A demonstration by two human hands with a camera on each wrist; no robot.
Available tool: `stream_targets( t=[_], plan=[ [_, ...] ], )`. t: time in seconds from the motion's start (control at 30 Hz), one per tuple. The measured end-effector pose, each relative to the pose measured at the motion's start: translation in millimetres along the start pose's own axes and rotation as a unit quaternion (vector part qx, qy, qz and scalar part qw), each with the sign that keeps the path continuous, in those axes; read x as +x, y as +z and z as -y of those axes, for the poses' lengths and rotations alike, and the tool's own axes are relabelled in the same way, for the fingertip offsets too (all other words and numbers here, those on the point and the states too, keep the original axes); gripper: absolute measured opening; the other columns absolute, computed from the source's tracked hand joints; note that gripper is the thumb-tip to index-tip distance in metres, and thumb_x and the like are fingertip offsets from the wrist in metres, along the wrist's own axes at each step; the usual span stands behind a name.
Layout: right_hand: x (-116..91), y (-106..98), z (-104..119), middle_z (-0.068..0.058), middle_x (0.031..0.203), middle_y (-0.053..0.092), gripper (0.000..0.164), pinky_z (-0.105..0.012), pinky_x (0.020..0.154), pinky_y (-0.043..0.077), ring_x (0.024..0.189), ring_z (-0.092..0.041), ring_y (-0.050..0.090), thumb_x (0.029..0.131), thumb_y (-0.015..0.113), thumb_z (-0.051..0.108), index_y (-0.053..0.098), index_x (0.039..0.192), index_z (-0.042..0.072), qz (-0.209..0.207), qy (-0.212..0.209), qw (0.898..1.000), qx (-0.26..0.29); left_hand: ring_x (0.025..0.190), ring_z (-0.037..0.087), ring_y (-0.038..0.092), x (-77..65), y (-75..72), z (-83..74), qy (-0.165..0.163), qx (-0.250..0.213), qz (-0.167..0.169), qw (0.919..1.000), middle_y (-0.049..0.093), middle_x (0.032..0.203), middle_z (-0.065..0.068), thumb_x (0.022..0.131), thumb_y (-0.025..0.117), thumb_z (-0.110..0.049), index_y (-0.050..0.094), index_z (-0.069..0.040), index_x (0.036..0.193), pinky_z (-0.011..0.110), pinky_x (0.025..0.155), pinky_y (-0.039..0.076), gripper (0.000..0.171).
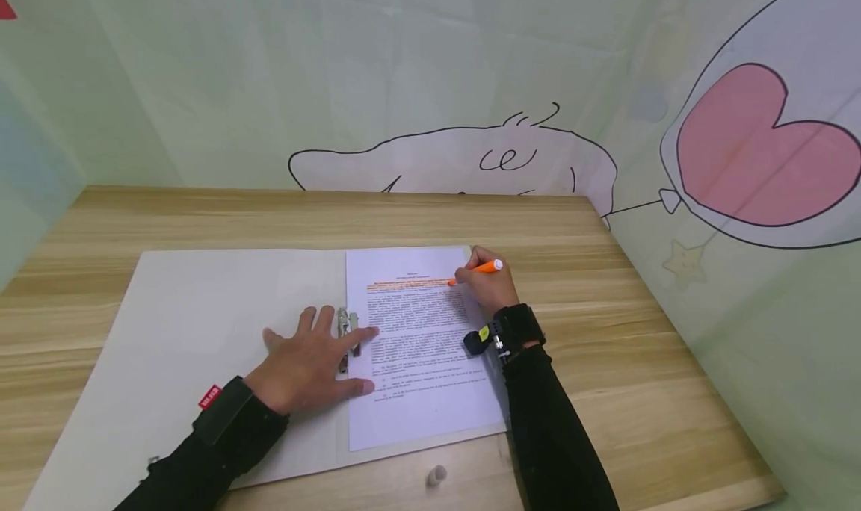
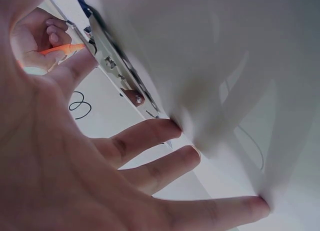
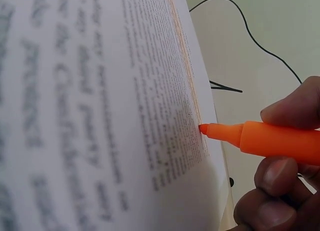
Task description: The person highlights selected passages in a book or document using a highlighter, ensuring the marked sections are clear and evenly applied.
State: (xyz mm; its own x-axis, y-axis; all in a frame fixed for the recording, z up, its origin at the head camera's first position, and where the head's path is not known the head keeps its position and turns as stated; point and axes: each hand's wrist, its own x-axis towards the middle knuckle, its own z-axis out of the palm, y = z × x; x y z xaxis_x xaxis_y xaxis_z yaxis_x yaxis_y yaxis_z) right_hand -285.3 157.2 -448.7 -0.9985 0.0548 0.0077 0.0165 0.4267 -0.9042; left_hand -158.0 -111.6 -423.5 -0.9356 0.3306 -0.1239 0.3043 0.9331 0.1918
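An orange highlighter point(image 1: 488, 267) is pinched between the thumb and fingers of my right hand point(image 1: 493, 285). In the right wrist view the highlighter's tip point(image 3: 204, 128) meets the printed sheet point(image 1: 417, 429) on a line near the top. Orange marking runs across the upper lines of text. The sheet lies on the right side of an open white folder point(image 1: 222, 302), by its metal clip point(image 1: 344, 339). My left hand point(image 1: 306, 365) rests with fingers spread across the folder's middle. Its thumb and index finger reach onto the sheet's left margin.
A small pale cylindrical piece point(image 1: 436, 476) is on the wooden table point(image 1: 639, 361), just in front of the folder. A wall covering with cartoon drawings point(image 1: 451, 160) rises behind the table and along its right side.
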Motion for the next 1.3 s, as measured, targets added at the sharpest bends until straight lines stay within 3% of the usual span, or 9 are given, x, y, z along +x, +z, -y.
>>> stream_targets(
  t=[0.4, 0.83, 1.3],
  plan=[
    [1.5, -1.5, -1.0, 0.000, 0.060, 0.041, 0.027, -0.027, 0.048, 0.022, 0.057, -0.017, 0.042, 0.081, 0.068, 0.003, 0.050, 0.064, 0.012, -0.002, 0.001, 1.000, 0.004, 0.120, 0.046, 0.044, 0.2, 1.5, 0.9, -0.001, 0.000, 0.001, 1.0000, 0.050, 0.127, 0.024, 0.071, 0.077, -0.064, 0.057, -0.033, 0.139, 0.092, 0.077, 0.030, 0.078],
    [1.6, -4.3, -2.0, -0.002, 0.063, 0.038, 0.029, -0.025, 0.047, 0.023, 0.055, -0.017, 0.040, 0.082, 0.068, -0.002, 0.050, 0.064, 0.011, -0.008, 0.010, 0.999, 0.049, 0.119, 0.045, 0.044, 0.7, 0.6, 0.7, -0.002, -0.004, 0.002, 1.0000, 0.050, 0.127, 0.025, 0.071, 0.078, -0.063, 0.057, -0.033, 0.140, 0.092, 0.077, 0.029, 0.078],
    [1.8, -8.5, -4.1, -0.001, 0.061, 0.035, 0.028, -0.026, 0.043, 0.021, 0.050, -0.016, 0.036, 0.082, 0.066, 0.001, 0.048, 0.065, 0.011, -0.004, 0.016, 1.000, 0.026, 0.119, 0.046, 0.044, 0.0, -0.2, -0.2, -0.002, -0.010, 0.004, 0.9999, 0.050, 0.127, 0.025, 0.070, 0.079, -0.063, 0.058, -0.033, 0.139, 0.093, 0.078, 0.029, 0.078]
  ],
)
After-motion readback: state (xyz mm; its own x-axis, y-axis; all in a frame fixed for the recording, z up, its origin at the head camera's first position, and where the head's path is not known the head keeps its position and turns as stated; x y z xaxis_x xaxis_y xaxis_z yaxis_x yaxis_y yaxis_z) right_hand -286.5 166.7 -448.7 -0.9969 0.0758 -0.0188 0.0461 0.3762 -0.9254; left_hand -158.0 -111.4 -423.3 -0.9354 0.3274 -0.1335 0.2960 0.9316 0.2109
